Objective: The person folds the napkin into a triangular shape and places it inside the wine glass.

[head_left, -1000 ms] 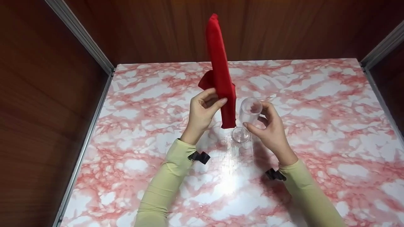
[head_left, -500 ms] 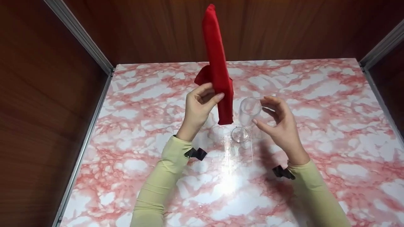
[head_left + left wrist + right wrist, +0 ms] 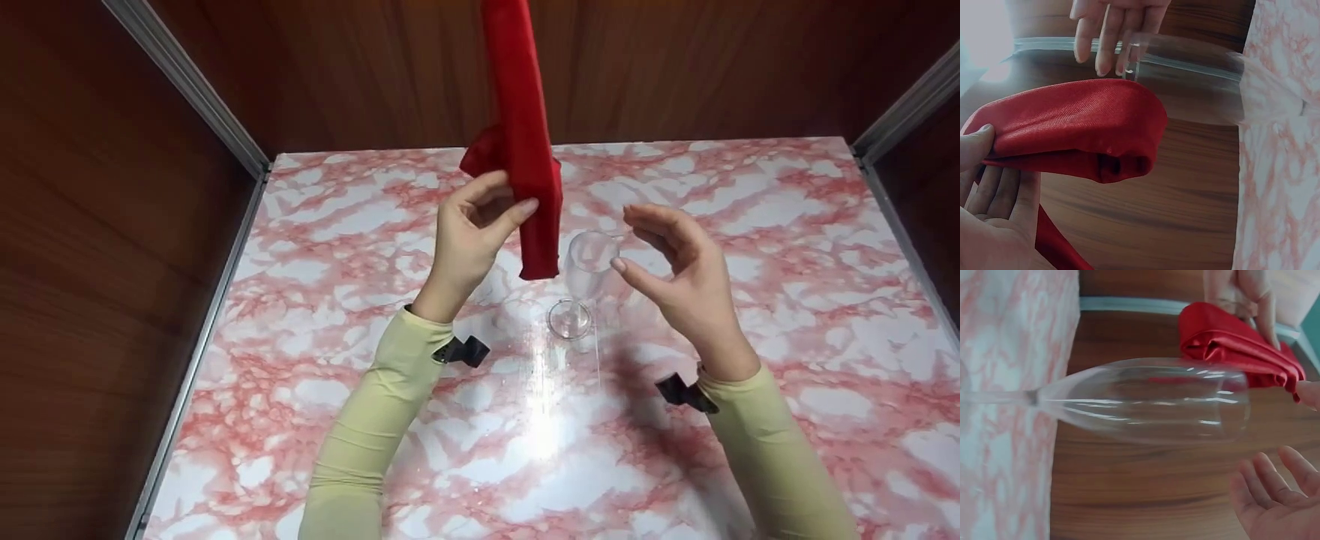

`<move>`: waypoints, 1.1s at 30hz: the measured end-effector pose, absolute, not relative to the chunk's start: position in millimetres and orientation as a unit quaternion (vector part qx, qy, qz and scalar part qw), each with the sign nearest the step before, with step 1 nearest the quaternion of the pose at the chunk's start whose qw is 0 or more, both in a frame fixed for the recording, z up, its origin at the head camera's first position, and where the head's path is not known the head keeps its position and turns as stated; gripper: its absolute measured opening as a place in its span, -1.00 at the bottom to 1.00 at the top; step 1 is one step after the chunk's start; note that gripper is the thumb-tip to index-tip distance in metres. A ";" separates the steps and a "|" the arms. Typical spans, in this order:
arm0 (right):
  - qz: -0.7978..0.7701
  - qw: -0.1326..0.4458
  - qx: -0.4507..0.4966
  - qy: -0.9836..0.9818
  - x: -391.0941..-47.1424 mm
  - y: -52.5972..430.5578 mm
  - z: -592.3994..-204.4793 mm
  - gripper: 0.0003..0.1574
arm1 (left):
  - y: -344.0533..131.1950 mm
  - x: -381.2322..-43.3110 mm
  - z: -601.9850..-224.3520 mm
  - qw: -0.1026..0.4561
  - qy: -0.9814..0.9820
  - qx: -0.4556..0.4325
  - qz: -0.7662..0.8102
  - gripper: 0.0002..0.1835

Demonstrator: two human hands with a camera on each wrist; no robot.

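Note:
My left hand (image 3: 469, 232) pinches a folded red satin cloth (image 3: 521, 127) between thumb and fingers. The cloth stands up in a long narrow strip, its top cut off by the frame, with a loose flap on the left. In the left wrist view the satin cloth (image 3: 1078, 124) shows its rolled, layered end. A clear champagne flute (image 3: 592, 262) stands upright on the table, right of the cloth's lower end. Beside the flute's rim is my right hand (image 3: 686, 277), fingers spread and holding nothing. The right wrist view shows the flute (image 3: 1145, 402) and its stem, with no fingers round it.
A table (image 3: 337, 390) with a red and white marbled top lies under both hands. Brown wood-grain panels (image 3: 675, 67) with metal edge strips (image 3: 202, 82) enclose its back and sides. Black straps (image 3: 461, 351) with cameras sit on both wrists.
The right hand has let go of the flute and moved up and right. The left hand has raised the red cloth farther toward the back. The flute stays where it stood.

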State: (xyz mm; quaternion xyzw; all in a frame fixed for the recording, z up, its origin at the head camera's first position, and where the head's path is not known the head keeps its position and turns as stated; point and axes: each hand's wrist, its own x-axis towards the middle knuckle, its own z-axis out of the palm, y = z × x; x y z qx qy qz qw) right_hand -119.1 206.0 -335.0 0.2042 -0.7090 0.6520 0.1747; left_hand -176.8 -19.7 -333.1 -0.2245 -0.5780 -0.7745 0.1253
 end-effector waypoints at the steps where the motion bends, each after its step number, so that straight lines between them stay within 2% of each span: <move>1: 0.651 0.171 0.207 -0.710 -119.0 204.9 -331.0 -0.40 | -18.7 -176.6 -331.5 0.125 -0.577 -0.226 -0.774 -0.67; 17: 0.629 0.166 0.258 -0.715 -126.8 182.2 -275.1 -0.50 | 5.6 -176.7 -301.8 0.107 -0.532 -0.284 -0.791 -0.70; 25: 0.668 0.202 0.274 -0.661 -133.2 183.6 -270.4 -0.56 | 18.5 -177.7 -290.1 0.103 -0.527 -0.304 -0.787 -0.69; 33: 0.712 0.194 0.244 -0.629 -138.1 191.5 -275.1 -0.60 | 27.4 -178.2 -291.7 0.093 -0.533 -0.306 -0.783 -0.69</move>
